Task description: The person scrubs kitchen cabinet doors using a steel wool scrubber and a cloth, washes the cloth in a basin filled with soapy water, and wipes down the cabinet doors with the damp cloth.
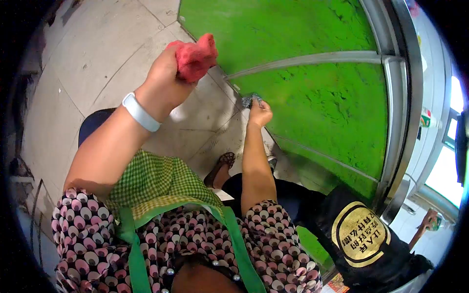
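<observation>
My left hand (163,78) is raised, its fingers closed around a bunched red cloth (196,59). A pale band (140,112) circles that wrist. Lower and to the right, my right hand (261,115) pinches a grey scouring pad (250,101), which looks like steel wool. The pad is at the lower left edge of a green panel (322,107) and appears to touch it. Dark scuffs and streaks mark the green surface. A silver metal strip (303,59) divides the panel, and a metal edge runs along its right side.
Light floor tiles (112,53) spread out at the left. My shoe (222,166) rests on the floor near the panel's base. A black bag (366,239) with gold lettering is at the lower right. Beyond the metal edge stands a white bottle (429,119).
</observation>
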Demonstrator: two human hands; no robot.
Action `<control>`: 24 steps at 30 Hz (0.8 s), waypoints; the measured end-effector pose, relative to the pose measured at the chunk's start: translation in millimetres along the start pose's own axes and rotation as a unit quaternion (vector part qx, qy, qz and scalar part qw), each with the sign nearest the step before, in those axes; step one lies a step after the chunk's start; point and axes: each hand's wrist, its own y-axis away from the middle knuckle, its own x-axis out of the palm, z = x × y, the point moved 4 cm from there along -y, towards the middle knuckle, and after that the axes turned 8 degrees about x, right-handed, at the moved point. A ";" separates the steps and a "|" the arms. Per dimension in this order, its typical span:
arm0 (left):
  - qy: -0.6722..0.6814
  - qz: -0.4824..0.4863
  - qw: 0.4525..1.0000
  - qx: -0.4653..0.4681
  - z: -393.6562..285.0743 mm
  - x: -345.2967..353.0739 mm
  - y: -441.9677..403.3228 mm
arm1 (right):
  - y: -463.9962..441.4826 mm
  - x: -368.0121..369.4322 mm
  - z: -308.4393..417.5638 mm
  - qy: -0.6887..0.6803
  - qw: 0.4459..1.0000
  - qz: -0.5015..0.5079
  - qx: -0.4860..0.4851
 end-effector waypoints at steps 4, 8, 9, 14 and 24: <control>0.025 -0.061 0.997 0.025 -5.8 22.5 17.4 | 6.4 -40.1 32.5 -0.284 0.956 -0.051 -0.058; 0.127 0.094 0.987 -0.028 -0.8 22.2 21.1 | 27.2 -144.4 142.9 -0.120 0.927 -0.266 -0.237; 0.129 0.086 0.988 -0.028 1.3 20.4 21.4 | 36.0 -160.7 171.9 -0.235 0.899 -0.289 -0.229; 0.111 -0.020 0.993 -0.042 4.8 29.4 16.2 | 37.0 -132.8 192.2 -0.151 0.911 -0.244 -0.297; 0.067 -0.044 0.997 0.005 -4.5 17.8 18.7 | -11.8 72.5 -44.7 -0.243 0.930 0.027 0.274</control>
